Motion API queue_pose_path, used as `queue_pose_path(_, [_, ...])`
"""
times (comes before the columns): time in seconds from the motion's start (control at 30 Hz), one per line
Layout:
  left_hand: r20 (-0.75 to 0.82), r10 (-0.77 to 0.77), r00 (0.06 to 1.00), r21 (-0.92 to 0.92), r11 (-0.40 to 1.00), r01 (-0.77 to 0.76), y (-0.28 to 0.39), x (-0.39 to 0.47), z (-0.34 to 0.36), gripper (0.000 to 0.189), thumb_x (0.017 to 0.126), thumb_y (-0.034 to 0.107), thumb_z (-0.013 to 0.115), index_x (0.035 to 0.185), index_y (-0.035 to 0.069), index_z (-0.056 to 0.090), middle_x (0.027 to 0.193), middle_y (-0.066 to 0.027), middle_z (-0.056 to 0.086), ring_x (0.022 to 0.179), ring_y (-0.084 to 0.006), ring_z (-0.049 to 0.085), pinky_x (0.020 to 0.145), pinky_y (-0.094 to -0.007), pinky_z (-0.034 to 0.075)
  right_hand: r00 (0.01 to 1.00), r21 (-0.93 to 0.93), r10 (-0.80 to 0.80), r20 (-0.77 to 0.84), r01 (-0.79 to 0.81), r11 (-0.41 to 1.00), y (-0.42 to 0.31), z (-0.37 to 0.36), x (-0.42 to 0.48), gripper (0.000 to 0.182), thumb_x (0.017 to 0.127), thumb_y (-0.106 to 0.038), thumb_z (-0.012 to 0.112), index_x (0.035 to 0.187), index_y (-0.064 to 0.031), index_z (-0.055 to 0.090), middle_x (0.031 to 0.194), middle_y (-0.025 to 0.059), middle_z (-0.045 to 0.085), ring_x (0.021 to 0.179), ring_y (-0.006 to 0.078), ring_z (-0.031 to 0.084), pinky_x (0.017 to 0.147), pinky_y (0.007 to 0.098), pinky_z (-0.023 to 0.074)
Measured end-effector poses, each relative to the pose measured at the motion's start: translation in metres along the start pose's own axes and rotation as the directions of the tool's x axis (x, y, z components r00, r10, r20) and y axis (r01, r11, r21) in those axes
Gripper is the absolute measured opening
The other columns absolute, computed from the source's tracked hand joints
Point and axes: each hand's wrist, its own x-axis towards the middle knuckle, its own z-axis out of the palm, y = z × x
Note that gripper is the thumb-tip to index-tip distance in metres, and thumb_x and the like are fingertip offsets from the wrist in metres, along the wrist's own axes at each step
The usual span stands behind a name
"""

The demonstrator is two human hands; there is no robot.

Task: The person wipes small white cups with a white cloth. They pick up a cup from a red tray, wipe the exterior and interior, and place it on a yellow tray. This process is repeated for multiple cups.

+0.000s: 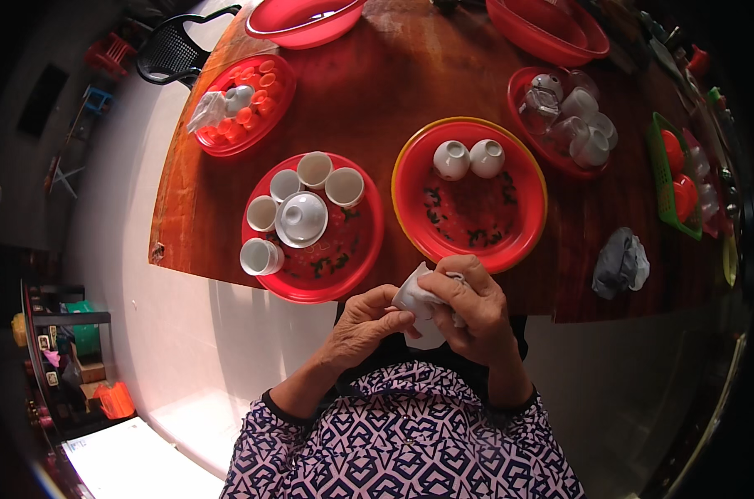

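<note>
My left hand (371, 321) grips a small white cup (412, 299) just off the table's front edge. Pressed against the cup is a crumpled white cloth or tissue (455, 293), held in my right hand (473, 305). Beyond my hands lies a red round tray with a yellow rim (399, 199), where two white cups (469, 159) stand upside down. To the left, a second red tray (367, 249) carries several white cups (314, 169), mouths up, around a lidded white bowl (301, 218).
A red tray of small orange cups (246, 115) sits at the far left. On the right are a red tray with glasses and white cups (579, 125), a grey cloth bundle (617, 265) and a green basket (664, 187). Red basins (305, 28) stand at the back.
</note>
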Motion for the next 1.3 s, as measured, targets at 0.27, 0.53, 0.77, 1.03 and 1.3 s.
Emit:
queue_pose_path(0.27, [-0.003,0.108,0.994,-0.018,0.994,-0.108,0.0,-0.003,0.001,0.017,0.091,0.008,0.064,0.106,0.003,0.064,0.105,-0.0013,0.063,0.102,-0.0107,0.057,0.094,-0.0271,0.044,0.996,0.044,0.078,-0.038,-0.076,0.996,0.004,0.002,0.001,0.034,0.071,0.01,0.063,0.103,-0.0018,0.064,0.097,0.014,0.057,0.08,0.0274,0.062,0.067,0.0343,0.0524])
queue_pose_path(0.53, [0.062,0.168,0.984,0.008,0.986,-0.168,0.003,-0.003,0.002,0.02,0.093,0.007,0.059,0.113,0.003,0.058,0.108,0.0002,0.059,0.104,-0.01,0.054,0.096,-0.0267,0.041,0.993,0.007,0.066,-0.103,-0.065,0.998,-0.007,-0.004,0.002,0.036,0.069,0.008,0.066,0.103,-0.0019,0.065,0.096,0.0135,0.058,0.08,0.0267,0.062,0.068,0.0351,0.0532])
queue_pose_path(0.77, [0.155,0.246,0.957,0.142,0.953,-0.268,0.006,-0.004,0.008,0.018,0.096,0.003,0.054,0.113,0.001,0.056,0.112,-0.0017,0.053,0.107,-0.0101,0.051,0.095,-0.027,0.041,0.995,-0.095,-0.093,-0.045,0.088,0.992,-0.016,0.0,0.004,0.032,0.071,0.003,0.069,0.103,-0.0021,0.065,0.094,0.0123,0.057,0.079,0.0267,0.061,0.065,0.0359,0.0523])
queue_pose_path(1.03, [0.209,0.225,0.952,0.153,0.954,-0.259,0.01,-0.008,0.007,0.019,0.095,0.002,0.054,0.114,0.0,0.056,0.114,-0.0035,0.051,0.109,-0.0115,0.05,0.096,-0.028,0.04,0.998,0.038,0.052,-0.044,-0.05,0.998,0.004,-0.004,0.004,0.04,0.066,0.009,0.065,0.104,-0.0003,0.063,0.097,0.0147,0.056,0.082,0.0278,0.061,0.069,0.0357,0.0522])
queue_pose_path(1.3, [0.193,0.192,0.962,0.12,0.969,-0.218,0.006,-0.008,0.001,0.021,0.095,0.003,0.055,0.116,0.001,0.055,0.115,-0.0035,0.052,0.111,-0.0113,0.05,0.096,-0.0278,0.04,0.999,0.059,-0.053,-0.011,0.053,0.997,-0.01,-0.003,0.004,0.034,0.071,0.007,0.066,0.103,-0.0004,0.064,0.096,0.0155,0.056,0.077,0.0268,0.062,0.066,0.0348,0.0521])
